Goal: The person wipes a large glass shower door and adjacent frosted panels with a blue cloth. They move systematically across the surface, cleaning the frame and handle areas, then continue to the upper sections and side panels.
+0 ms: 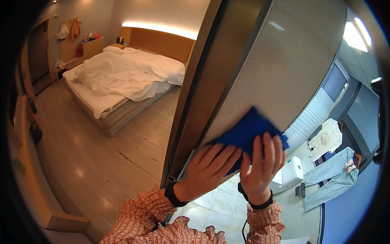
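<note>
A folded blue cloth [251, 129] lies flat against a smooth, pale wall panel [274, 70] between two rooms. My left hand [210, 166] presses on the cloth's lower left part with its fingers spread. On the lower right part rests my right hand [262, 170], fingers pointing up and close together. The cloth covers the panel surface behind it. Both wrists wear black bands, below which ruffled pink sleeves show.
Left of the panel runs a dark metal door frame [210, 76]. Beyond it, a bed [122, 73] with rumpled white bedding stands on a wood-look floor [128, 158]. To the right are a white toilet [292, 172], a hanging white shirt [326, 138] and light blue trousers [332, 177].
</note>
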Motion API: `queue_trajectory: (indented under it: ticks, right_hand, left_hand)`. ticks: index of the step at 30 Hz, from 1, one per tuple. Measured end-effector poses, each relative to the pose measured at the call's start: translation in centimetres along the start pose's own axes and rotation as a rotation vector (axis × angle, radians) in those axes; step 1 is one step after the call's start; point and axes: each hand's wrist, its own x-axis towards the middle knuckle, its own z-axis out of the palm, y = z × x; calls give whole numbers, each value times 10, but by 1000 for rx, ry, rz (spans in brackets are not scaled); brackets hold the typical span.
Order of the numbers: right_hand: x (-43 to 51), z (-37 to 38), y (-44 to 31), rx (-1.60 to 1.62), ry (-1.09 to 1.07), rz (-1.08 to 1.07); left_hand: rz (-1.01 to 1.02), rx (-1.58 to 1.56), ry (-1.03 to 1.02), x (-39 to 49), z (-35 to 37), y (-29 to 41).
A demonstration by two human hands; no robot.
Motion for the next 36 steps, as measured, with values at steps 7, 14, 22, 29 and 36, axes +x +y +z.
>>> queue_trajectory:
  ticks: [7, 14, 22, 29, 36]
  right_hand:
    - [-10, 6, -18, -18, 15, -31]
    - [23, 2, -8, -9, 117, -49]
    - [26, 1, -18, -61, 19, -69]
    - [10, 0, -30, -22, -53, -118]
    - [31, 11, -29, -30, 20, -1]
  left_hand:
    - [-24, -30, 4, -11, -7, 3]
    - [-37, 61, 37, 2, -6, 1]
    - [-78, 100, 72, 3, -2, -1]
    - [-122, 104, -16, -32, -6, 9]
    - [-118, 107, 88, -4, 6, 4]
